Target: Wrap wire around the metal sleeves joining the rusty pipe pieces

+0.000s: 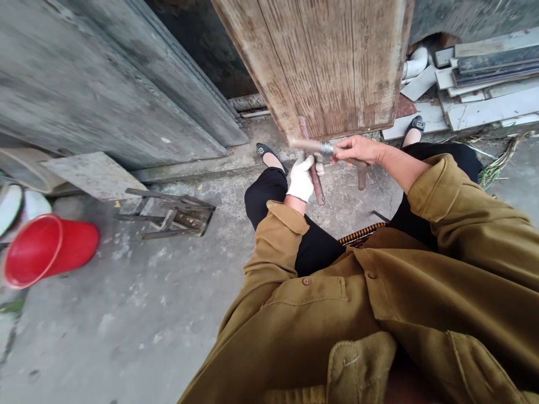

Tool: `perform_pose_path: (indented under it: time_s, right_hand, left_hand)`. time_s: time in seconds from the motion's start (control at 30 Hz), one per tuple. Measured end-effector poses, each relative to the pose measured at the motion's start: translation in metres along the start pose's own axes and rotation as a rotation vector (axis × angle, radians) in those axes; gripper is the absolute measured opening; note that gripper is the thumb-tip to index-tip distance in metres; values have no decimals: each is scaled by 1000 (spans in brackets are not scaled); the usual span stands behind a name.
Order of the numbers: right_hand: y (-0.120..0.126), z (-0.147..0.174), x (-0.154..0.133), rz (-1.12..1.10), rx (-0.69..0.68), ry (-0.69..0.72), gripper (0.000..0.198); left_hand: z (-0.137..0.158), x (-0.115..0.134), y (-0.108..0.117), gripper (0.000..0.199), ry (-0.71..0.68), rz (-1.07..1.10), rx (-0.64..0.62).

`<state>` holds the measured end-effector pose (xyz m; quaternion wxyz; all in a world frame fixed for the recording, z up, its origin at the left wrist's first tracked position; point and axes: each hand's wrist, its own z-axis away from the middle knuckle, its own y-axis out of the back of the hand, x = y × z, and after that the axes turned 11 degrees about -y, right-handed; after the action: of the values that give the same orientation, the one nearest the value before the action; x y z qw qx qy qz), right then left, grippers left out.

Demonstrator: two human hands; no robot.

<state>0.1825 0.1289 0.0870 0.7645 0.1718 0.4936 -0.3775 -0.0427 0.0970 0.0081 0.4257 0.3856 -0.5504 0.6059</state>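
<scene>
My left hand (302,178), in a white glove, is closed around a reddish-brown rod (316,186) whose ends stick out above and below the fist. Bare and closed, my right hand (357,150) grips a wooden stick (304,145) with silvery wire (326,147) wound round it. A short brown piece (362,177) juts down beside that hand; whether it belongs to the stick I cannot tell. The stick's far end is slightly blurred and crosses over the rod. Both hands are between my knees, in front of a leaning plank door (328,67).
A red bucket (76,247) lies tipped over at the left. Near it a small wooden stool (181,216) rests on its side on the concrete floor (138,314). Stacked boards (492,84) and a white pipe elbow (416,63) are at the right by the wall.
</scene>
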Motion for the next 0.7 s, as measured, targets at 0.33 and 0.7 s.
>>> perform_pose_path:
  time_s: [0.33,0.7]
  right_hand:
    - [3,4,-3,-111,-28,62,36]
    - [27,-1,-18,-192,382,188,33]
  left_hand:
    - [6,7,-2,38,-113,-564,92]
    - [17,6,5,70,-321,-1585,-640]
